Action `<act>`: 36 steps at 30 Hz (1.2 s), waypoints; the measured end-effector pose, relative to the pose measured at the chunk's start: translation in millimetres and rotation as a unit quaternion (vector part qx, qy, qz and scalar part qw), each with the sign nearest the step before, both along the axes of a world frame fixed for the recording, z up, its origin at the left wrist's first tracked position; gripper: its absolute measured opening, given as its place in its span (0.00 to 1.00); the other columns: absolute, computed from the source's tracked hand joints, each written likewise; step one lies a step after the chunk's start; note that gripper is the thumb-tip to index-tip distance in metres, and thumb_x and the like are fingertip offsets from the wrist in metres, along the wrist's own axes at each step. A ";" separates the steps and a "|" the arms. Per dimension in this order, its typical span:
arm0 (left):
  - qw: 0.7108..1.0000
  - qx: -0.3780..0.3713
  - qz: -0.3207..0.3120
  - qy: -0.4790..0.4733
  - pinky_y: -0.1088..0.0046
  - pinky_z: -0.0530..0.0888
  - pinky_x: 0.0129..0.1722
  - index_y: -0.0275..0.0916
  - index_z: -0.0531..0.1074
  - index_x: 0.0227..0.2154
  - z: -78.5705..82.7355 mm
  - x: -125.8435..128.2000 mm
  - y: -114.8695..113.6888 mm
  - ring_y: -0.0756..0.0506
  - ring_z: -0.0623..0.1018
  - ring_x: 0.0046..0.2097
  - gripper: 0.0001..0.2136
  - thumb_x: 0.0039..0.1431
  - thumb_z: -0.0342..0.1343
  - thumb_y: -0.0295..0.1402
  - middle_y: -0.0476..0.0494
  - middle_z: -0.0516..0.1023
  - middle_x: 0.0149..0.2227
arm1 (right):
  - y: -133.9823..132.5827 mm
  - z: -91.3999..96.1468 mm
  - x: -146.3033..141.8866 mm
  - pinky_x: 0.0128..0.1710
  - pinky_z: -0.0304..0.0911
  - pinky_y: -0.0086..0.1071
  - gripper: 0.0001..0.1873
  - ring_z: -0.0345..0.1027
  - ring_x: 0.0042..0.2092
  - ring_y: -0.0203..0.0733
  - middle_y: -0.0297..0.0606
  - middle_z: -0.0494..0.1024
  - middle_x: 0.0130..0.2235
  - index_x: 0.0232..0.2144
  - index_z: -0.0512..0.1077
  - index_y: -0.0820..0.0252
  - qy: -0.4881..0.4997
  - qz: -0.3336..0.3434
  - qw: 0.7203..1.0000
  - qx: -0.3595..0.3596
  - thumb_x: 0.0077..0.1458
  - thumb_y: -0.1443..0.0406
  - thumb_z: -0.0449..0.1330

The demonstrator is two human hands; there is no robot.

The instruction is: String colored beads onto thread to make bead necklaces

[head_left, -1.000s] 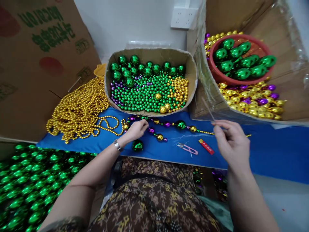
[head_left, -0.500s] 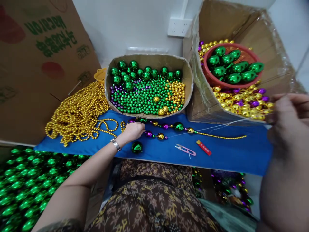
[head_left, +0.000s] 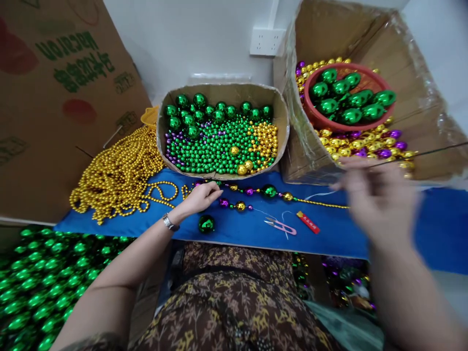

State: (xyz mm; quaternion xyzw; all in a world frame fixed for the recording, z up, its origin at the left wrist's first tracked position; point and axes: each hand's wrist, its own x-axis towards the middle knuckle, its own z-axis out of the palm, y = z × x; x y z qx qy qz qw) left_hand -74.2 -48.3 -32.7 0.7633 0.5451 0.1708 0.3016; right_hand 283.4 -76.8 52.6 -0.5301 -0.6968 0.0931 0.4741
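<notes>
My left hand [head_left: 200,196] rests on the blue cloth [head_left: 402,229] with its fingers pinched at the end of a bead strand [head_left: 252,191] of purple, gold and green beads. A thin thread [head_left: 321,194] runs from that strand toward my right hand [head_left: 378,197], which is smeared by motion above the cloth. A loose green ball [head_left: 206,224] lies just below my left hand. Pink thread snips [head_left: 281,224] and a red lighter [head_left: 307,222] lie between my hands.
A cardboard tray [head_left: 283,134] of small green, gold and purple beads stands behind the strand. To the right, a big box [head_left: 413,73] holds gold beads and a red bowl [head_left: 318,117] of green balls. Gold bead chains [head_left: 117,170] pile at left; green balls [head_left: 40,278] lie lower left.
My right hand swung far out to the right, pulling the thread taut, and has now come back toward the middle. My left hand stayed at the strand.
</notes>
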 end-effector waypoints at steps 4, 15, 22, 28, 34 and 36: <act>0.998 0.001 0.001 -0.056 0.75 0.62 0.27 0.37 0.68 0.30 7.0 0.9 -5.9 0.50 0.68 0.27 0.14 0.63 0.47 0.42 0.50 0.71 0.25 | -9.3 -61.1 -95.8 0.23 0.66 0.29 0.11 0.68 0.24 0.30 0.41 0.76 0.48 0.38 0.73 0.56 0.041 0.231 0.954 -0.189 0.63 0.59 0.52; 0.996 0.072 0.052 0.030 0.74 0.62 0.29 0.38 0.66 0.29 -5.0 -11.0 -4.3 0.49 0.70 0.27 0.11 0.64 0.47 0.38 0.50 0.71 0.24 | 42.0 -88.1 -142.8 0.22 0.57 0.23 0.15 0.61 0.22 0.28 0.28 0.69 0.24 0.36 0.71 0.61 0.192 0.432 0.800 -0.369 0.58 0.54 0.58; 0.982 0.099 0.048 0.150 0.72 0.63 0.30 0.39 0.68 0.32 -16.6 -8.6 -0.1 0.45 0.75 0.32 0.11 0.66 0.45 0.38 0.45 0.75 0.28 | 60.8 -39.6 -93.2 0.21 0.58 0.22 0.12 0.61 0.22 0.24 0.34 0.77 0.35 0.33 0.72 0.61 0.235 0.452 0.793 -0.335 0.56 0.57 0.61; 0.967 0.125 0.045 0.220 0.72 0.67 0.31 0.38 0.71 0.37 -14.8 -2.9 -4.1 0.43 0.77 0.39 0.12 0.66 0.44 0.36 0.39 0.76 0.40 | 59.7 -27.2 -82.1 0.20 0.58 0.21 0.13 0.63 0.22 0.24 0.32 0.76 0.32 0.32 0.71 0.62 0.242 0.427 0.803 -0.337 0.55 0.56 0.62; 0.991 0.046 0.003 -0.128 0.73 0.72 0.31 0.38 0.64 0.56 20.9 35.9 -22.1 0.49 0.76 0.31 0.19 0.67 0.43 0.39 0.43 0.78 0.35 | 52.3 -42.1 -100.6 0.25 0.64 0.22 0.16 0.69 0.26 0.28 0.32 0.74 0.30 0.33 0.71 0.62 0.218 0.406 0.811 -0.361 0.55 0.54 0.62; 0.974 -0.029 -0.025 -0.223 0.74 0.72 0.29 0.37 0.63 0.56 27.7 48.9 -21.2 0.49 0.76 0.29 0.20 0.66 0.44 0.41 0.45 0.77 0.31 | 49.7 -43.6 -106.2 0.25 0.64 0.22 0.16 0.69 0.26 0.28 0.32 0.74 0.30 0.33 0.70 0.62 0.205 0.420 0.807 -0.360 0.55 0.53 0.62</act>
